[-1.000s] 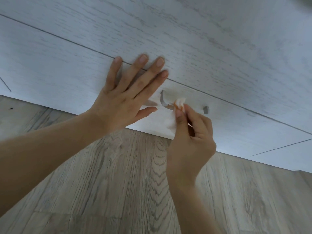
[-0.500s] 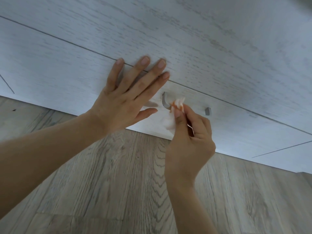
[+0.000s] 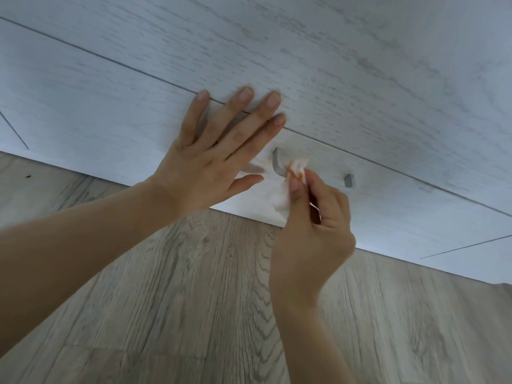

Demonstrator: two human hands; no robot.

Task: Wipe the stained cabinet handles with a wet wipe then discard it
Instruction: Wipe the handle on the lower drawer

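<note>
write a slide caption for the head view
Left hand flat on cabinet front; right hand rubs wet wipe on handle.

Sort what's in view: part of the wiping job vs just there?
In the job:
- wipe, orange-stained at the top, pinched in the right hand
- handle, grey, wipe pressed on it
- left hand, flat on the cabinet front

Just there:
- floor, wood planks
- dark speck on the floor
</note>
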